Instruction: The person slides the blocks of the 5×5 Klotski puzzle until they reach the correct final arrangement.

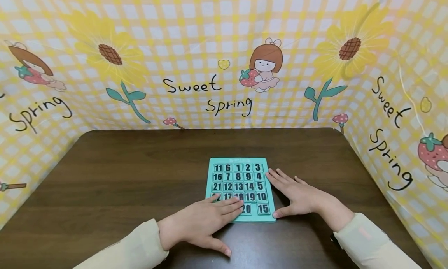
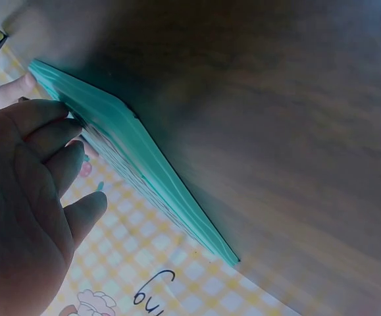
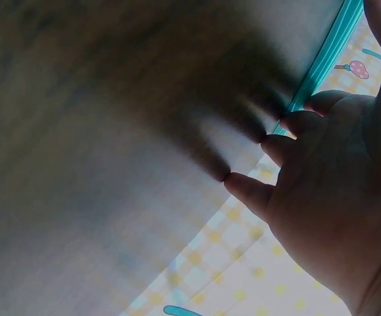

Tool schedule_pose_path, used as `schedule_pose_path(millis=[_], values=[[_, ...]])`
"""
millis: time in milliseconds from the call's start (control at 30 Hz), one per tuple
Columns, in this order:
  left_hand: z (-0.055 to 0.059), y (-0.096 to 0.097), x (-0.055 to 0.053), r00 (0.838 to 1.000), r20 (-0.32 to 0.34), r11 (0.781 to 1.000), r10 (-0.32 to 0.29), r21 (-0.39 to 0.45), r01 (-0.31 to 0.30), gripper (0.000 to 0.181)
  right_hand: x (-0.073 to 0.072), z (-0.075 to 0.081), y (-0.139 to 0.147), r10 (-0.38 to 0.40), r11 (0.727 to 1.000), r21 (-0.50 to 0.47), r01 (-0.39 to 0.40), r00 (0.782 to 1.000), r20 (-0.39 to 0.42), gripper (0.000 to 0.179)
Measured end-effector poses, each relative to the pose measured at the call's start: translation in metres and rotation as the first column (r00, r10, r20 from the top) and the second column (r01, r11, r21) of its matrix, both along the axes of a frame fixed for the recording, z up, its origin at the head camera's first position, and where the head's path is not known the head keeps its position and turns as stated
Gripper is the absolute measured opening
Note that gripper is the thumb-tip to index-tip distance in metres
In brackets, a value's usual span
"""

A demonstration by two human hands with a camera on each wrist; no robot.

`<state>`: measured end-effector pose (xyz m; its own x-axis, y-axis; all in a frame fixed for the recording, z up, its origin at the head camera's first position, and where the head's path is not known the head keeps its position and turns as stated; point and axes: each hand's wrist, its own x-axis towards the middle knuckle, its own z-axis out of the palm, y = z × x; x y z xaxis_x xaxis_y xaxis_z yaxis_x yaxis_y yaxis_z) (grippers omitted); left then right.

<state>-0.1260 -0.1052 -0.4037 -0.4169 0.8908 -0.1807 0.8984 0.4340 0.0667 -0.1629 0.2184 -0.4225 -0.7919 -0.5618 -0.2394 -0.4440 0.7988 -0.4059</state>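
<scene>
A turquoise number slide puzzle [image 1: 238, 160] lies flat on the table, its black-numbered tiles facing up. Across its lower left part reaches my left hand [image 1: 201, 221], fingers extended over the bottom rows and thumb out to the side above the table. Those fingers hide some bottom-row tiles. A narrow gap shows between tile 20 [image 1: 246, 209] and tile 15 [image 1: 263, 209]. My right hand [image 1: 297, 195] rests along the puzzle's right side, with fingertips at the edge and thumb by the lower right corner. In the right wrist view its fingers are spread beside the turquoise edge [image 3: 328, 49].
The dark brown wooden table [image 1: 122, 175] extends around the puzzle on all sides. A yellow checked cloth [image 1: 196, 35] with sunflowers and lettering hangs behind the table and along both sides.
</scene>
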Motion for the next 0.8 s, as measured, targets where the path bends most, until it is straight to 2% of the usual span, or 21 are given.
schedule_pose_path(millis=[267,500,633,800], values=[[-0.003,0.008,-0.002,0.999,-0.030,1.000,-0.014,-0.003,0.014,0.095,0.000,0.000,0.000,0.006,1.000,0.000,-0.006,1.000,-0.004,0.114],[-0.003,0.011,-0.002,1.000,-0.015,1.000,-0.018,-0.003,0.018,0.095,0.000,-0.002,-0.001,0.010,1.000,-0.005,-0.010,1.000,-0.007,0.114],[-0.002,0.004,-0.001,1.000,-0.002,1.000,0.005,-0.005,-0.005,0.094,0.000,-0.002,0.000,0.008,1.000,-0.004,-0.008,1.000,-0.006,0.114],[0.001,-0.011,0.002,0.997,0.029,0.998,0.065,0.012,-0.065,0.095,0.000,0.000,0.000,0.004,1.000,-0.002,-0.004,1.000,0.000,0.114]])
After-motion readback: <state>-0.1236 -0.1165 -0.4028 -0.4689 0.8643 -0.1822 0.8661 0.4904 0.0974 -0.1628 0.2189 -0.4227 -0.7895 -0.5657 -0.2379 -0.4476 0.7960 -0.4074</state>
